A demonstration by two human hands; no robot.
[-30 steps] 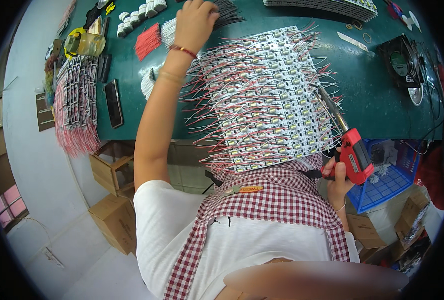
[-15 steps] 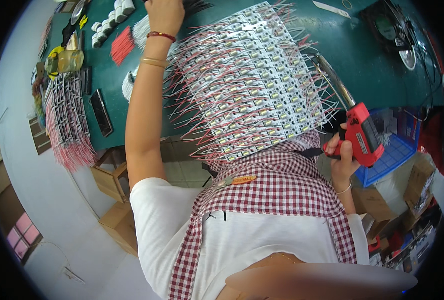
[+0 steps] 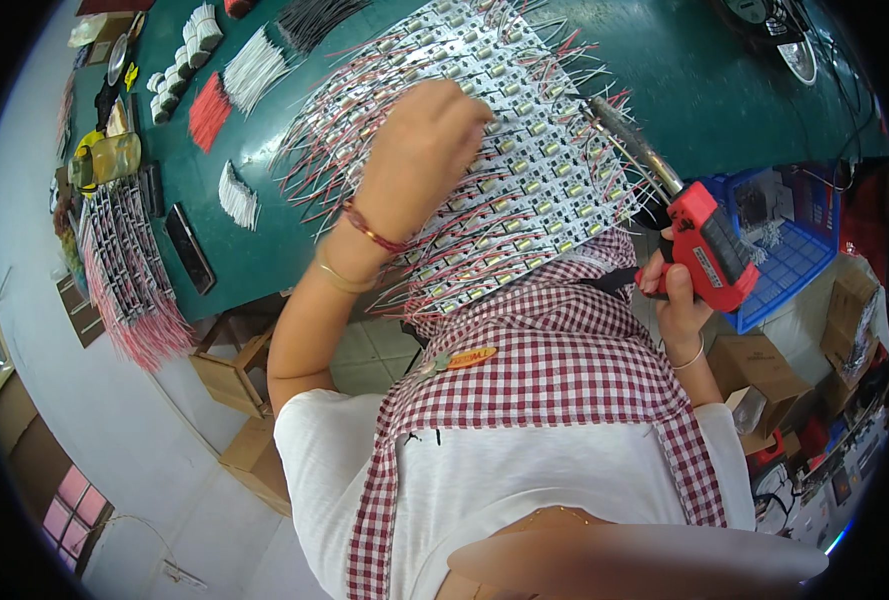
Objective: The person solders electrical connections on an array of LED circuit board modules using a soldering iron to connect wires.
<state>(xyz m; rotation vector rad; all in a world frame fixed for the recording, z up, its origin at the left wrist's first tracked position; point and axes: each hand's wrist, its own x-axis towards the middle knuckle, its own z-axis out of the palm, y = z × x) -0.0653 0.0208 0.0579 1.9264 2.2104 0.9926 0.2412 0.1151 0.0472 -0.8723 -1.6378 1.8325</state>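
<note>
A wide panel of white LED circuit boards (image 3: 524, 185) lies at the table's near edge, with red and white wires sticking out along its rows. Above its middle is my left hand (image 3: 429, 140), fingers curled together in a pinch; whatever is between the fingertips is too small to make out. My right hand (image 3: 682, 305) grips the handle of a red and black soldering gun (image 3: 709, 245) at the panel's right side. Its metal tip points up and left, close to the wire ends at the panel's right edge.
Bundles of red wires (image 3: 208, 112), white wires (image 3: 254, 70) and black wires (image 3: 314, 20) lie on the green table (image 3: 664, 60). A phone (image 3: 190, 248) and a stack of wired boards (image 3: 129, 260) sit at left. A blue crate (image 3: 789, 260) stands at right, below a black device (image 3: 759, 15).
My left hand has come back from the wire bundles at the far side to the middle of the panel. My right hand still holds the soldering gun in nearly the same place.
</note>
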